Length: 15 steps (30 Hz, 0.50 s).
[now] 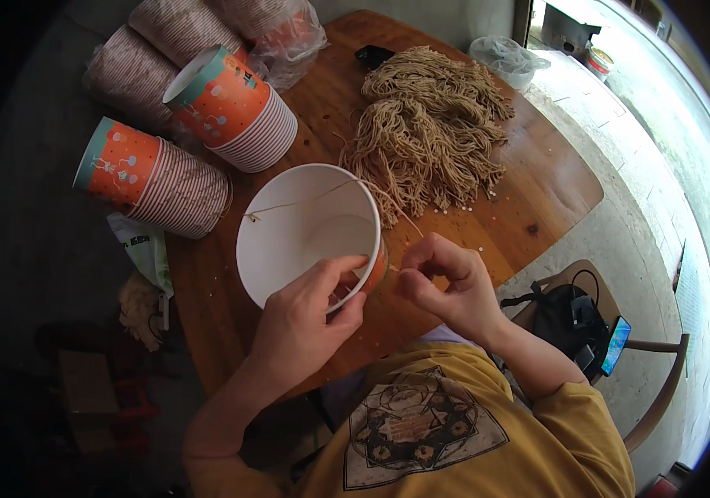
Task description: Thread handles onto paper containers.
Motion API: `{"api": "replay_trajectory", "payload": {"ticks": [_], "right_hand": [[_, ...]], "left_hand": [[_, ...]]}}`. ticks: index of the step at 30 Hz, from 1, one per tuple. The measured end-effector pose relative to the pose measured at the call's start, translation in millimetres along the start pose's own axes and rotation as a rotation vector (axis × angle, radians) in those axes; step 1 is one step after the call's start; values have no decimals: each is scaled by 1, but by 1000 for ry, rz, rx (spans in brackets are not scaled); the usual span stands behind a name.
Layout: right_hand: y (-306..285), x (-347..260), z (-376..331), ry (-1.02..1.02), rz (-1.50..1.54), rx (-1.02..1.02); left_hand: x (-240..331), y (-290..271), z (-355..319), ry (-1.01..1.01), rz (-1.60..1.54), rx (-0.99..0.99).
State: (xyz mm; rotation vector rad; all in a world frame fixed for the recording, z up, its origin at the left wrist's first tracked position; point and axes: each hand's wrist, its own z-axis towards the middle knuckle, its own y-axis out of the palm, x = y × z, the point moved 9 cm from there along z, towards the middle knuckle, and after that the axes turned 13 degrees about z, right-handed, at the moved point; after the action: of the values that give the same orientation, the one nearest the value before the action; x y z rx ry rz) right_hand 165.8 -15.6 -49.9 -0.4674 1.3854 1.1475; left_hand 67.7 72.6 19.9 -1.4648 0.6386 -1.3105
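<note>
A large paper bucket (276,217), white inside with an orange outer wall, stands tilted at the table's near side with its mouth toward me. My left hand (309,303) grips its near rim, fingers inside and thumb outside. A thin tan cord (305,199) is knotted at the bucket's left wall, crosses the mouth and goes over the right rim toward my right hand (446,278). Just outside the bucket's right side, that hand is closed in a pinch on the cord. The cord's end between the fingertips is mostly hidden.
A heap of tan cords (434,124) lies at the back of the wooden table (550,178), small white bits beside it. Stacked orange buckets (156,176) stand at the left. A plastic bag (509,58) sits at the far corner. A chair at right holds a black bag (567,319) and a phone (616,344).
</note>
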Motion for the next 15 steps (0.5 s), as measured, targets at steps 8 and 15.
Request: {"api": "replay_trajectory", "payload": {"ticks": [8, 15], "right_hand": [[27, -30, 17, -334, -193, -14], [31, -28, 26, -333, -209, -17]], "left_hand": [[-20, -12, 0, -182, -413, -76], [-19, -14, -1, -203, -429, -104]]}}
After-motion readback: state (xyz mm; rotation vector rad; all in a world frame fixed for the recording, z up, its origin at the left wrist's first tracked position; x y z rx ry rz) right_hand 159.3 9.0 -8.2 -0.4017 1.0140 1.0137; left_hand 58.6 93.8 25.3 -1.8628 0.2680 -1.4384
